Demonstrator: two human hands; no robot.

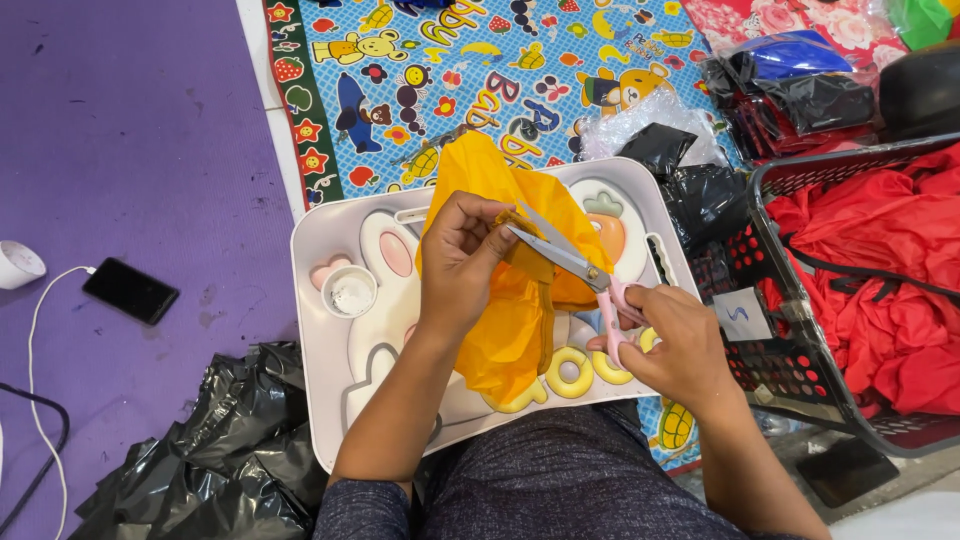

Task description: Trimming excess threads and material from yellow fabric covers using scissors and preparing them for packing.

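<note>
Head view: left hand [462, 262] pinched yellow cloth [510, 300]; right hand [672, 345] gripped pink-handled scissors [572, 265]; blades parted, slanted up-left toward left fingers.

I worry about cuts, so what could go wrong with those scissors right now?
The open blades of the pink-handled scissors point at the left hand, whose fingertips pinch the orange fabric right beside the blades; a slip might nick a finger. The loose fabric bunches under the blades, so the right hand could snip an extra fold.
</note>
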